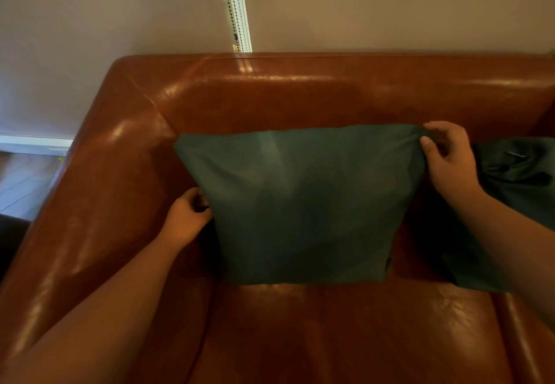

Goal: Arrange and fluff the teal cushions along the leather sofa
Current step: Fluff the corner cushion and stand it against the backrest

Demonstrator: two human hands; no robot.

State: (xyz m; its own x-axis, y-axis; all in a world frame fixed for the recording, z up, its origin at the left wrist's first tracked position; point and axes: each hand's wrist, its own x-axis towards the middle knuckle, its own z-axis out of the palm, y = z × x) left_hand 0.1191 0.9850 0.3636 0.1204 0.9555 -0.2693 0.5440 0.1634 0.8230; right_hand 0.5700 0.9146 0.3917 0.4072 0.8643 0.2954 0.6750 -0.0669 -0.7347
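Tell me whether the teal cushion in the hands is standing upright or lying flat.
Upright. The teal cushion stands on its bottom edge on the sofa seat, its top against the backrest, with the right hand pinching its top corner.

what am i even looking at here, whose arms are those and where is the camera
There is no machine here. A person wears a wide-angle camera on the head, so the one picture looks forward and down at their own two bare arms.

In front of them is a brown leather sofa, seen at its left corner, with a wall behind it. A teal cushion stands upright on the seat against the backrest. The right hand pinches the cushion's top right corner. The left hand holds its left edge lower down, with the fingertips hidden behind the fabric.

A second teal cushion lies further right, partly hidden by the right arm and cut off by the picture's edge. A blind's bead chain hangs on the wall.
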